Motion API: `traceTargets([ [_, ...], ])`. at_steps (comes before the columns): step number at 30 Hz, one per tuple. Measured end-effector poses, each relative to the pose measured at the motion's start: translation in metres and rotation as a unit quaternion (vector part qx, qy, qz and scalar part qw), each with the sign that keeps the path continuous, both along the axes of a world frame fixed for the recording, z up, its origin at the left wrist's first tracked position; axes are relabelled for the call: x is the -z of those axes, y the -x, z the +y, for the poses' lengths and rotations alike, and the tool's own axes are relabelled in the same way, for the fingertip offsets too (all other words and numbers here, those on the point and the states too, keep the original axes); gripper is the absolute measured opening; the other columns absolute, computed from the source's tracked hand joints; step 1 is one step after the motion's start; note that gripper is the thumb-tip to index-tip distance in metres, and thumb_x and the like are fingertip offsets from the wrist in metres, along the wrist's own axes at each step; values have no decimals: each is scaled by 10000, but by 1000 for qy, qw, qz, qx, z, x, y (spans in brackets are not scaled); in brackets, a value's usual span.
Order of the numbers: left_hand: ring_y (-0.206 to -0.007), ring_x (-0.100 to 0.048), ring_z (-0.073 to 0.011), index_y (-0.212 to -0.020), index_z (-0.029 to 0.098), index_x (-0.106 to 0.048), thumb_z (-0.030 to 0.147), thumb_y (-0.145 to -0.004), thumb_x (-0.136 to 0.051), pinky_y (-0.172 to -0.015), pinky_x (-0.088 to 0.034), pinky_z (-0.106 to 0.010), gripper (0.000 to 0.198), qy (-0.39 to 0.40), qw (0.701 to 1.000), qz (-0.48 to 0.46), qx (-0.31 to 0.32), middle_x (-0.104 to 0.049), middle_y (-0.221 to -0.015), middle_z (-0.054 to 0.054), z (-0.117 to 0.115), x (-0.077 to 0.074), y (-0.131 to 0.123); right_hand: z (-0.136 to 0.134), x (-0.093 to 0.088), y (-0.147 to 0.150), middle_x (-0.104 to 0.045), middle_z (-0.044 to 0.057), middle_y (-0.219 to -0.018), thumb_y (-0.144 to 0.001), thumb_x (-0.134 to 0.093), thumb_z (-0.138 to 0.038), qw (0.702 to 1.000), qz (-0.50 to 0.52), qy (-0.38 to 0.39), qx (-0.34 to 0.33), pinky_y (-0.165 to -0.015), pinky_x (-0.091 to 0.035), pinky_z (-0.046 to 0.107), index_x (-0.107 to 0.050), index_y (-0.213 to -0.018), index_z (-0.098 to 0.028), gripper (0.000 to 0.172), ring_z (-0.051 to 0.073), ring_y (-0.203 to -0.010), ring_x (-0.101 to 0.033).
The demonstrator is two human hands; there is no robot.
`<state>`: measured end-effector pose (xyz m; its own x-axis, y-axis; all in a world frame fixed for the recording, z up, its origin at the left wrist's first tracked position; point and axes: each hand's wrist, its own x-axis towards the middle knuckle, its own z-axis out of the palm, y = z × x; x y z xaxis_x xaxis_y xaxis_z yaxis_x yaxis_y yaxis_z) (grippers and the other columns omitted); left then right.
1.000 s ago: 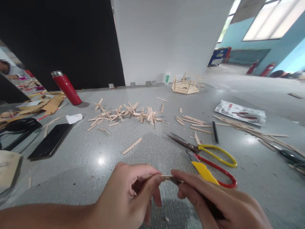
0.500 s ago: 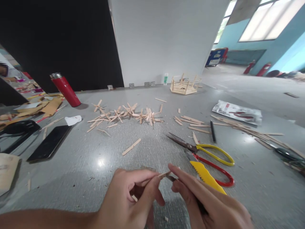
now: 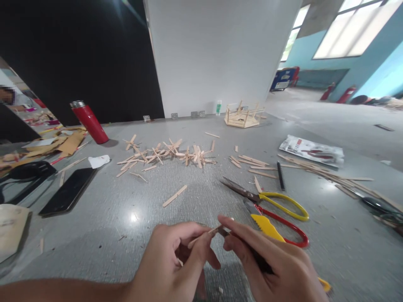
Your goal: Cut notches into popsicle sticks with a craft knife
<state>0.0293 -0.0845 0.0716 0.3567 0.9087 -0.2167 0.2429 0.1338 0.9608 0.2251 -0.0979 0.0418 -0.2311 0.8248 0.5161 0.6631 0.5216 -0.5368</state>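
Pinching a wooden stick (image 3: 215, 230) in the left hand (image 3: 174, 260), a dark blade (image 3: 223, 232) in the right hand (image 3: 273, 258), drawn nearer the left fingertips (image 3: 204, 241) than before, suggesting shaving underway.

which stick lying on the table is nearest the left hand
The lone stick just beyond the left hand; it lies apart, nearer than the tangled pile or the sticks at right.

Sticks (image 3: 175, 196): bare wood, matt. Table (image 3: 110, 220): finely streaked texture, semi-gloss. Scissors (image 3: 252, 195): dull metal blades; smooth, glossy, plastic-looking grips. Bottle (image 3: 90, 124): smooth satin body, shiny metal-look cap. Phone (image 3: 67, 191): glossy, glass-like face.
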Motion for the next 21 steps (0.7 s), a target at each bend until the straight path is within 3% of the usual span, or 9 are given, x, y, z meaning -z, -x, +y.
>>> traceTargets([
  [6, -499, -547, -79, -794, 149, -636, 452, -1027, -488, -500, -396, -186, 410, -26, 995, 48, 80, -665, -712, -39, 12, -1, 9, 11, -13, -7, -752, -17, -735, -1003, -485, -195, 998, -25, 38, -51, -545, -523, 210, -746, -1117, -244, 289, 113, -579, -692],
  [13, -502, -565, -65, -823, 151, -639, 395, -1034, -474, -443, -366, -140, 362, 13, 996, 28, 85, -644, -717, -8, 17, -6, 10, 14, -23, -10, -717, -31, -648, -961, -512, -169, 994, -16, 84, -73, -490, -483, 185, -781, -1092, -261, 313, 92, -502, -636],
  [21, -491, -577, -80, -767, 146, -617, 419, -1015, -533, -400, -397, -136, 378, 50, 993, -44, 101, -597, -660, 7, 20, -5, 12, 14, -27, -13, -738, -44, -704, -990, -504, -145, 993, -64, -52, -82, -466, -448, 219, -669, -1183, -223, 266, 97, -498, -647],
])
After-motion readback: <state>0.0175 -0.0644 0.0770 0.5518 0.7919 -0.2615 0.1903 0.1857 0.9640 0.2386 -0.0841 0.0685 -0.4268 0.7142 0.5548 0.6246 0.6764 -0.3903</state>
